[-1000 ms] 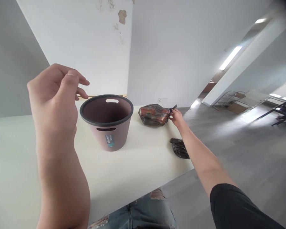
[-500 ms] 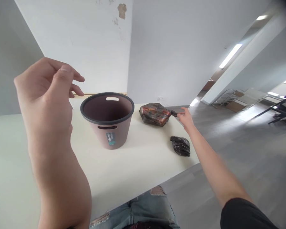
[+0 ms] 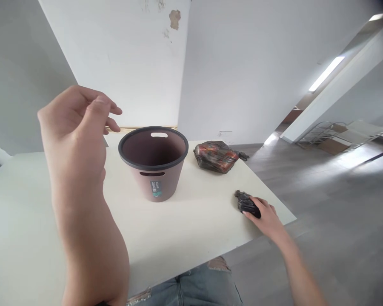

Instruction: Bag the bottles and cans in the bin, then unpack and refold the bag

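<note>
My right hand (image 3: 266, 216) is closed around a small bundled black plastic bag (image 3: 246, 203), which lies near the table's right front edge. My left hand (image 3: 86, 119) hangs raised in the air left of the garbage bin, its fingers loosely bent and apart, holding nothing. The garbage bin (image 3: 164, 185) is mauve with a dark rim, two handle slots and a teal label; it stands upright. Behind and to its right sits a knotted dark see-through plastic bag (image 3: 216, 157) with reddish things inside, which I cannot make out.
A white table (image 3: 191, 229) bears everything and meets a grey wall (image 3: 230, 72) with a socket low on it. The table's right edge drops to a grey floor (image 3: 338, 212). A wire rack with boxes (image 3: 335, 140) stands far off at the right.
My right hand has let go of the larger bag's knotted end and come nearer, down onto the small black bag. My left hand keeps its raised pose; the view has shifted slightly.
</note>
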Motion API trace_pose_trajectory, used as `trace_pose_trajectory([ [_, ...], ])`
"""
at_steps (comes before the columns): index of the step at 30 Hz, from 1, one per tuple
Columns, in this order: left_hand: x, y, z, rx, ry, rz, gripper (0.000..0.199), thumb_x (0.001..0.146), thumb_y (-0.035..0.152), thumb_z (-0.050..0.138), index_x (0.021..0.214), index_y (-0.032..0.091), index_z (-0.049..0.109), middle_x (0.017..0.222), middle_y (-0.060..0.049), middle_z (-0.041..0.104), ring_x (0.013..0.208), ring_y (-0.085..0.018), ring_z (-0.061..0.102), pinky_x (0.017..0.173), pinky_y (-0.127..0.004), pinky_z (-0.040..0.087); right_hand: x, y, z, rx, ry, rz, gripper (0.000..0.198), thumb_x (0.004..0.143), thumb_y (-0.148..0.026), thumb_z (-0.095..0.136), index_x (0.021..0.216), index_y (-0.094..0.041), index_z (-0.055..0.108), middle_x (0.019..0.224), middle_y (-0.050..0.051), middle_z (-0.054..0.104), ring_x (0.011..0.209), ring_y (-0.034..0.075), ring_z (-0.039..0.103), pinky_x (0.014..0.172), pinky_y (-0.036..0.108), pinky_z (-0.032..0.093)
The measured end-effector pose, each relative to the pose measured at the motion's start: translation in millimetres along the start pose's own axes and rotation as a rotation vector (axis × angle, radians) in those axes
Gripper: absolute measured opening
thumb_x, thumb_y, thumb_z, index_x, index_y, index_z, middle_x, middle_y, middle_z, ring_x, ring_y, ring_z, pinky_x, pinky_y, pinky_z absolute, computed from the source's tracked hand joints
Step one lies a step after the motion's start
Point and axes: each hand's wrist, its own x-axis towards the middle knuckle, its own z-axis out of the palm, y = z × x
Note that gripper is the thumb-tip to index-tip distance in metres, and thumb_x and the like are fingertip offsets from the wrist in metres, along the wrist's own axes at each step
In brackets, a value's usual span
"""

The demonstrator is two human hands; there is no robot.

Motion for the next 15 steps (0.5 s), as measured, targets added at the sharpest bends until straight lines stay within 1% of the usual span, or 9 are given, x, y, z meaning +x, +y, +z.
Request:
trace_pose_trajectory([
  [2, -1, 3, 2, 0.000, -0.028, -0.016, 0.022, 0.086, 0.007, 0.058, 0.080, 0.017, 0.076, 0.072, -0.002, 0.069, 0.061, -0.012, 0.058, 0.060, -0.027, 0.038, -1, -13, 3, 0.148, 0.027, 0.005, 0.048, 0.082, -0.051, 0.067, 0.121, -0.025, 0.074, 0.134, 0.015, 0.071, 0.125, 0.042, 0.065, 0.111, 0.061, 0.050],
  [4, -4, 8, 3, 0.014, -0.046, -0.034, 0.023, 0.088, 0.007, 0.058, 0.078, 0.018, 0.076, 0.071, -0.001, 0.068, 0.061, -0.011, 0.056, 0.061, -0.028, 0.039, 2, -38, -3, 0.456, 0.082, 0.050, 0.041, 0.084, -0.049, 0.069, 0.116, -0.024, 0.074, 0.128, 0.014, 0.075, 0.123, 0.039, 0.069, 0.113, 0.060, 0.051],
  [6, -7, 14, 3, 0.065, -0.061, -0.054, 0.027, 0.087, 0.004, 0.059, 0.074, 0.020, 0.077, 0.066, 0.000, 0.065, 0.061, -0.012, 0.055, 0.062, -0.028, 0.042, 6, -76, -18, 0.891, 0.144, 0.094, 0.042, 0.089, -0.055, 0.070, 0.121, -0.027, 0.073, 0.139, 0.011, 0.072, 0.130, 0.037, 0.067, 0.111, 0.060, 0.054],
  [7, -8, 17, 2, 0.093, -0.091, -0.067, 0.028, 0.087, 0.004, 0.061, 0.073, 0.022, 0.079, 0.065, 0.000, 0.065, 0.062, -0.013, 0.057, 0.062, -0.029, 0.044, 8, -99, -28, 1.096, 0.130, 0.069, 0.043, 0.091, -0.056, 0.071, 0.125, -0.031, 0.072, 0.148, 0.008, 0.067, 0.136, 0.036, 0.064, 0.108, 0.060, 0.058],
  [9, -10, 21, 0, 0.114, -0.219, -0.108, 0.024, 0.090, 0.011, 0.068, 0.075, 0.024, 0.082, 0.070, -0.001, 0.071, 0.068, -0.016, 0.064, 0.066, -0.031, 0.050, 12, -151, -49, 1.340, 0.041, -0.075, 0.041, 0.095, -0.054, 0.070, 0.131, -0.037, 0.071, 0.158, 0.002, 0.060, 0.146, 0.033, 0.057, 0.106, 0.057, 0.061],
  [11, -11, 21, -3, 0.064, -0.364, -0.165, 0.010, 0.091, 0.025, 0.077, 0.085, 0.026, 0.084, 0.085, -0.004, 0.078, 0.078, -0.021, 0.071, 0.071, -0.033, 0.057, 16, -206, -66, 1.448, -0.029, -0.243, 0.038, 0.098, -0.054, 0.068, 0.133, -0.038, 0.071, 0.155, 0.001, 0.061, 0.148, 0.031, 0.054, 0.109, 0.056, 0.061],
  [12, -10, 21, -3, 0.014, -0.406, -0.193, 0.005, 0.089, 0.031, 0.082, 0.090, 0.027, 0.085, 0.090, -0.005, 0.079, 0.083, -0.023, 0.073, 0.072, -0.034, 0.059, 19, -233, -71, 1.488, -0.030, -0.315, 0.039, 0.098, -0.055, 0.068, 0.133, -0.037, 0.071, 0.151, 0.001, 0.065, 0.147, 0.031, 0.055, 0.109, 0.056, 0.061],
  [13, -10, 20, -4, -0.040, -0.423, -0.220, 0.013, 0.084, 0.035, 0.087, 0.094, 0.027, 0.084, 0.093, -0.006, 0.080, 0.086, -0.024, 0.075, 0.073, -0.034, 0.061, 22, -258, -74, 1.520, -0.029, -0.371, 0.041, 0.097, -0.057, 0.070, 0.132, -0.036, 0.071, 0.145, 0.002, 0.068, 0.144, 0.032, 0.058, 0.109, 0.056, 0.061],
  [15, -10, 17, -2, -0.132, -0.415, -0.263, 0.030, 0.071, 0.035, 0.098, 0.096, 0.027, 0.082, 0.093, -0.007, 0.079, 0.091, -0.027, 0.076, 0.072, -0.034, 0.063, 27, -302, -71, 1.540, -0.039, -0.454, 0.048, 0.093, -0.059, 0.074, 0.134, -0.034, 0.070, 0.133, 0.003, 0.073, 0.138, 0.032, 0.063, 0.108, 0.055, 0.062],
])
